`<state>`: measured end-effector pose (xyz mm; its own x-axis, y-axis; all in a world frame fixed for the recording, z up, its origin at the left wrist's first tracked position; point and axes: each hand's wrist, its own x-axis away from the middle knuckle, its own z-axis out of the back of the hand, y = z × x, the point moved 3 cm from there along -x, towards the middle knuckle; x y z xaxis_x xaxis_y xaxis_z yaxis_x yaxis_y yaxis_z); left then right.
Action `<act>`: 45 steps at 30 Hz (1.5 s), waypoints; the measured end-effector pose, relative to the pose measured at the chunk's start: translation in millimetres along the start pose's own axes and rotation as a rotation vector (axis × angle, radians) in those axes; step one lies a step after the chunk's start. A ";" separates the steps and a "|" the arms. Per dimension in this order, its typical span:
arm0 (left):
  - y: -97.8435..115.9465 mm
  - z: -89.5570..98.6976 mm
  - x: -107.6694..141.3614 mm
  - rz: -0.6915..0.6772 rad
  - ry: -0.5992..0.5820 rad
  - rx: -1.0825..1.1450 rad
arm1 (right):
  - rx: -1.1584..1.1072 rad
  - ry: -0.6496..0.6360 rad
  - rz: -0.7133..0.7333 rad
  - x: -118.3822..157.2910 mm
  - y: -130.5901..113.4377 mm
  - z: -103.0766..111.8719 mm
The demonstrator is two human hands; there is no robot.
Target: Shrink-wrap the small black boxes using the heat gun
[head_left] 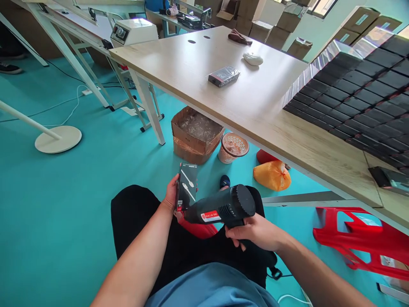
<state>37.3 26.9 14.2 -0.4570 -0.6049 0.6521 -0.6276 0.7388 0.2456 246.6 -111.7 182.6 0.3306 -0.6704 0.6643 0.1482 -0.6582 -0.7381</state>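
The left hand (172, 192) grips a slim black box (187, 185) printed with white cable plugs, its picture face turned up toward the wearer. The box lies between thumb and fingers (197, 189): the thumb runs along its left edge, and fingertips just show past the right edge, so most of the grasp is hidden behind it. The upper end of the box stands free above the fingers. The right hand (255, 231) is closed around the handle of a black heat gun (220, 207), fingers curled under the body; the handle itself is partly hidden. The gun's narrow end points left and overlaps the lower right corner of the box in view; whether the two touch, I cannot tell. Both are held over the wearer's lap, with a red object (198, 229) showing just below them. Beyond, near the far side of the knees, a carton of clear plastic (191, 151) and a patterned bin (225, 157) sit side by side on the floor (96, 179), with an orange bag (271, 175) to their right. On the tabletop (179, 55) lie a wrapped box (224, 76), a white bundle (253, 59) and a large stack of black boxes (354, 94).
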 end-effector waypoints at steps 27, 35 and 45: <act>9.2 28.8 -18.3 -0.280 0.338 0.169 | -0.252 0.228 0.145 -16.7 10.0 -9.5; 7.3 30.9 -19.5 -0.293 0.375 0.191 | -0.207 0.241 0.191 -23.5 7.2 -13.8; 6.9 34.9 -20.8 -0.322 0.460 0.227 | -0.159 0.227 0.177 -23.5 8.0 -18.0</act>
<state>20.5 34.2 -22.7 0.0660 -0.5596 0.8261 -0.8312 0.4272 0.3558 223.3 -107.4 163.2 0.1197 -0.8267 0.5498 -0.0466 -0.5579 -0.8286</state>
